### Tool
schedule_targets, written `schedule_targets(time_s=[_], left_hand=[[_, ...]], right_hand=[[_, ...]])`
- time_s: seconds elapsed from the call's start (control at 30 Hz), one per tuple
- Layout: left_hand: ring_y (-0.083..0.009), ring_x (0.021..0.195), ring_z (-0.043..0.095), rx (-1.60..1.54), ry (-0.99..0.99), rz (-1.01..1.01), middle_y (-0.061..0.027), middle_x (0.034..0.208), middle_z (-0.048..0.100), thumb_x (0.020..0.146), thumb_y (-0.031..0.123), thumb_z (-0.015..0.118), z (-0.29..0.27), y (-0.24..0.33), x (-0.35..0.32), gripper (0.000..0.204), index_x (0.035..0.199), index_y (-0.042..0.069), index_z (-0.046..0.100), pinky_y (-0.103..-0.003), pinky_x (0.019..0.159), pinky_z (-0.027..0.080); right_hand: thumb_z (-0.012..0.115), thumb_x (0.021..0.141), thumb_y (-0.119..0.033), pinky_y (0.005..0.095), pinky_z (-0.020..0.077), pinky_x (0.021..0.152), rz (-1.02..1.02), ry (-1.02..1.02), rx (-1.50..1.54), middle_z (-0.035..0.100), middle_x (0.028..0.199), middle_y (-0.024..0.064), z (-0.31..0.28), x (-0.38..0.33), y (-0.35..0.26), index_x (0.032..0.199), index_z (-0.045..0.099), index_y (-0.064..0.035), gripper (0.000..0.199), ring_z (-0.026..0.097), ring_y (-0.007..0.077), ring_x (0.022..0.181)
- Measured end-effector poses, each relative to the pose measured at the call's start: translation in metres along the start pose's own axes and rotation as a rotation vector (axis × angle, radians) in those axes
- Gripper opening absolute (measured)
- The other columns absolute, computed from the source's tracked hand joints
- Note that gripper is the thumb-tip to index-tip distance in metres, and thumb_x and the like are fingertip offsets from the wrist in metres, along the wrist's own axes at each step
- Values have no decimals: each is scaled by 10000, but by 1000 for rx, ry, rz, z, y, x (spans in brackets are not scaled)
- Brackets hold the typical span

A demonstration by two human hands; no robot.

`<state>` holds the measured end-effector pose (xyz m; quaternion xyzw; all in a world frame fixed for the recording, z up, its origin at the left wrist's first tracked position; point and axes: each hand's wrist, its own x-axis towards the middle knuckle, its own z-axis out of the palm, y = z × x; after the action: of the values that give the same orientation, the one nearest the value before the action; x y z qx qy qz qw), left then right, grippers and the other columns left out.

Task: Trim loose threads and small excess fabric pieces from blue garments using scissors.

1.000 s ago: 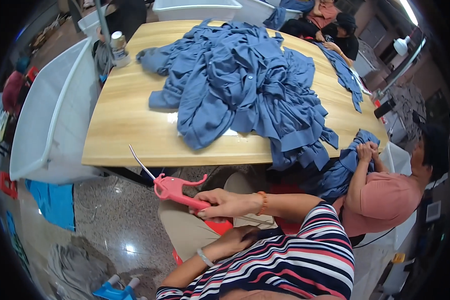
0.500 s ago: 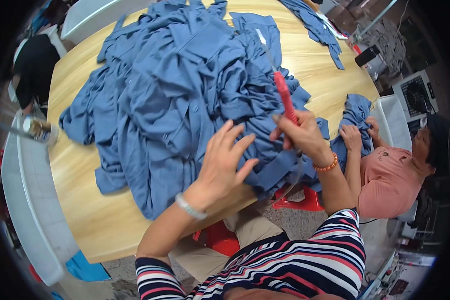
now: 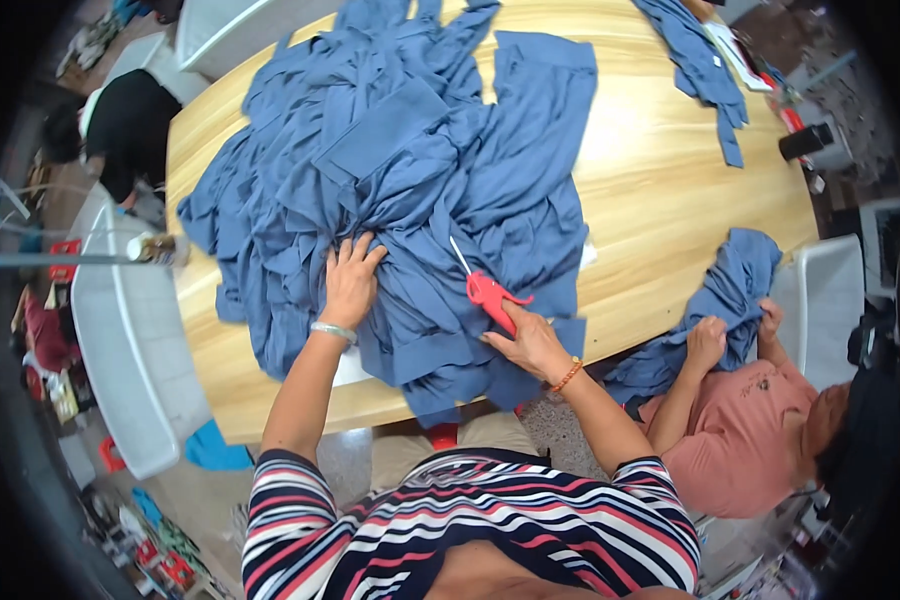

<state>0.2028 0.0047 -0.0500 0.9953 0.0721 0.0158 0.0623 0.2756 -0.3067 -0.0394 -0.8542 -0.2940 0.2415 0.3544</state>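
Blue garments (image 3: 300, 170) lie in a rumpled heap across the table in front of me. My left hand (image 3: 352, 285) rests on the heap with its fingers spread, and folds gather at its fingertips. My right hand (image 3: 535, 350) is closed round the handle of a red air blow gun (image 3: 488, 296). The gun's thin pale nozzle points up and left, just over the cloth. Right of the nozzle, one blue garment (image 3: 540, 110) lies flatter than the others, its wide band toward the far side.
The pale wooden table (image 3: 660, 200) has another blue garment (image 3: 705, 80) at its far right. A co-worker in a pink shirt (image 3: 730, 430) handles a blue garment (image 3: 735, 285) at the right edge. White troughs (image 3: 120, 340) flank the table. At the left edge stands a jar (image 3: 155, 250).
My left hand has come down from the air onto the heap. The blow gun has lowered and now tilts left over the cloth. The garment at the right lies more spread out; the view has shifted.
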Motion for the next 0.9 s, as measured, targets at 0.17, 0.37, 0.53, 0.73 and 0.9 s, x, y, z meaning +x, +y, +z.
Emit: schedule_targets(time_s=[0.17, 0.37, 0.53, 0.73, 0.9], left_hand=[[-343, 1080, 559, -257, -168, -161, -120, 1175, 605, 765, 136, 613, -22, 0, -4, 373, 1136, 100, 620, -427, 956, 429], [-235, 903, 604, -550, 395, -388, -142, 1012, 608, 758, 170, 747, -7, -6, 19, 492, 1177, 9, 546, -337, 815, 496], [-271, 763, 612, -830, -58, -393, -127, 861, 606, 760, 150, 693, 9, 29, 5, 404, 1133, 45, 579, -371, 706, 498], [-252, 844, 589, -930, 184, -274, -115, 934, 578, 731, 102, 699, -4, 37, -14, 378, 1086, 31, 589, -348, 752, 473], [-324, 1014, 508, -533, 340, -462, -131, 1087, 547, 694, 160, 758, 4, 3, -3, 489, 1116, 42, 539, -420, 877, 394]], right_hand=[[673, 823, -253, 393, 475, 618, 117, -82, 318, 621, 722, 191, -34, -21, 30, 874, 635, -25, 237, 631, 335, 682], [689, 830, -234, 329, 452, 557, 252, 93, 354, 611, 608, 103, -77, -3, 10, 811, 649, 0, 238, 580, 104, 590], [724, 801, -264, 328, 486, 629, 80, 210, 224, 666, 762, 129, -77, 46, -48, 911, 652, 1, 295, 630, 208, 672], [785, 704, -430, 394, 505, 790, -176, 267, -150, 634, 1105, 192, -41, 174, -124, 1153, 557, 15, 673, 638, 341, 949], [776, 675, -460, 459, 502, 816, 96, 208, -277, 604, 1030, 263, 27, 236, -170, 1065, 500, 37, 690, 605, 434, 950]])
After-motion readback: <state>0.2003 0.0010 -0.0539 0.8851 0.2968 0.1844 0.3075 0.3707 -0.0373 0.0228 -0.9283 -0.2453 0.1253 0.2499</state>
